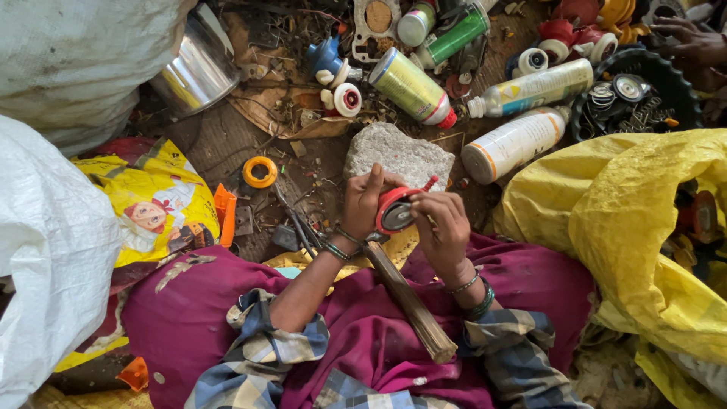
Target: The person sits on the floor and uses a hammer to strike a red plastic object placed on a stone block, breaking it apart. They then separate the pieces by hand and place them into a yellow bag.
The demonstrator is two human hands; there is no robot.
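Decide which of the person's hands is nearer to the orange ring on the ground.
Left. The left hand holds the red cap, just right of the orange ring in the picture. The right hand grips the cap's far side, farther from the ring.

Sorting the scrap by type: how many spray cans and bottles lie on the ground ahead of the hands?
5: a green-yellow can beyond the stone, two white bottles to its right, a green can and a pale one at the top edge. Clutter may hide more.
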